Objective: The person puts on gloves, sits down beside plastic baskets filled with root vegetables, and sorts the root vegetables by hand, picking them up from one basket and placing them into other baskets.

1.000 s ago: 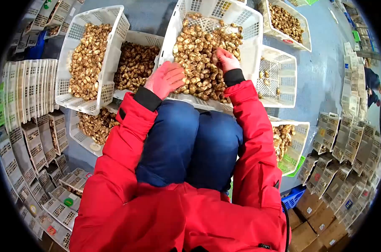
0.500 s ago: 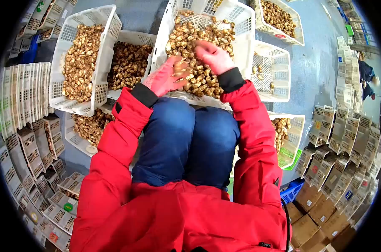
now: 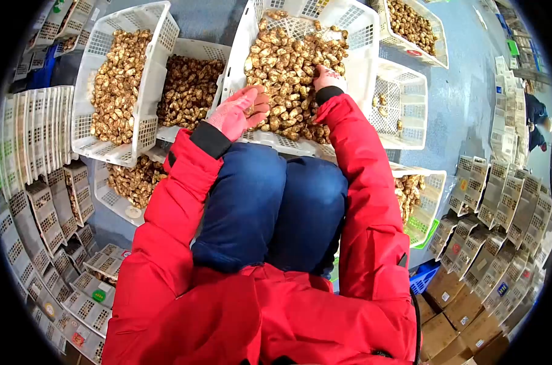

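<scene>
Brown-and-cream bulbs (image 3: 282, 79) lie heaped in the white crate (image 3: 362, 55) in front of my knees. Over the crate's near left edge, my left hand (image 3: 239, 114) is turned palm up with its fingers curled; something small and brown seems to rest in it, too unclear to name. My right hand (image 3: 329, 79) reaches down into the right side of the heap, its fingertips hidden among the bulbs.
Left of the middle crate stand a tilted crate of bulbs (image 3: 81, 118) and a lower crate of darker bulbs (image 3: 194, 85). A crate with a few bulbs (image 3: 410, 109) is on the right. Stacked crates line both sides. A person (image 3: 536, 115) is at far right.
My right hand went left over the heap, then back right and down onto the bulbs. My left hand has turned from palm down to palm up, with its fingers curled.
</scene>
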`<state>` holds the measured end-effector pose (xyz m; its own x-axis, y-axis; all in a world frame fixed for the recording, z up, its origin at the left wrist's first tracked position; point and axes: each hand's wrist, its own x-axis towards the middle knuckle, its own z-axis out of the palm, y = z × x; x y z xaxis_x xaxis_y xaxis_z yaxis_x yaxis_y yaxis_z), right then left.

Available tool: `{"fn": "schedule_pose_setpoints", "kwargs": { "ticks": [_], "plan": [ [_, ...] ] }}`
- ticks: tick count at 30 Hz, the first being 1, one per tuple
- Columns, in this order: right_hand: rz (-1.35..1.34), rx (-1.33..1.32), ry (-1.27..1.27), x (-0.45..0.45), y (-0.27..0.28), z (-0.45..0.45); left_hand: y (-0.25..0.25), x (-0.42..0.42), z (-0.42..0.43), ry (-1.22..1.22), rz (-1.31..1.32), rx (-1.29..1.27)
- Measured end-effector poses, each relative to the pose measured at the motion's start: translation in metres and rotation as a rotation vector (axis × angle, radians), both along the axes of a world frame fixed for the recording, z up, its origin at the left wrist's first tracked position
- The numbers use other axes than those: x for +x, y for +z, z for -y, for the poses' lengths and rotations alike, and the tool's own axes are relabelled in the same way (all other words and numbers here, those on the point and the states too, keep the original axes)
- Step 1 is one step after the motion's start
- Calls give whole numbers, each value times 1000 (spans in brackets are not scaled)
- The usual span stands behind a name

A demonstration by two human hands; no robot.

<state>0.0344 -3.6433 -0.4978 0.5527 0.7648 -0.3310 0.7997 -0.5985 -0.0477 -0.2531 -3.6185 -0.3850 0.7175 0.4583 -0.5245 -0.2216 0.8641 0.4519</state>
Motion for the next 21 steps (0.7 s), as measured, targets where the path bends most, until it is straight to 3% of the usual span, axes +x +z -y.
{"fn": "schedule_pose_setpoints", "kwargs": {
  "ticks": [2,4,5,6,8,10,12,14,16,18,20,21],
  "plan": [
    [-90,216,-148,8,7,6,0,-1,0,64,98,-53],
    [-798,535,-504,17,17,13,-3,1,-1,73,113,-123],
    [-1121,845,-511,10,15,20,0,5,-1,70,140,-176],
    [-1251,753,-473,-18,73,27,3,8,-1,64,165,-230],
    [-1373,463,-260,-50,114,38,3,11,-1,-2,197,-134],
    [-832,345,-40,-54,119,33,9,12,-1,16,122,-144],
    [-892,488,-146,-30,49,10,-7,1,-2,-3,210,-71],
    [-394,285,18,-29,49,4,-1,-1,-1,33,167,-125],
    [-359,-23,97,-37,61,1,-1,-2,-2,67,197,-127],
    [-397,75,-50,-39,79,-6,-14,-4,-6,148,265,-130],
    [-202,351,148,-38,72,-18,-14,-6,0,261,242,-136],
    [-279,321,163,-38,72,-24,-16,-8,1,285,228,-160]
  ]
}}
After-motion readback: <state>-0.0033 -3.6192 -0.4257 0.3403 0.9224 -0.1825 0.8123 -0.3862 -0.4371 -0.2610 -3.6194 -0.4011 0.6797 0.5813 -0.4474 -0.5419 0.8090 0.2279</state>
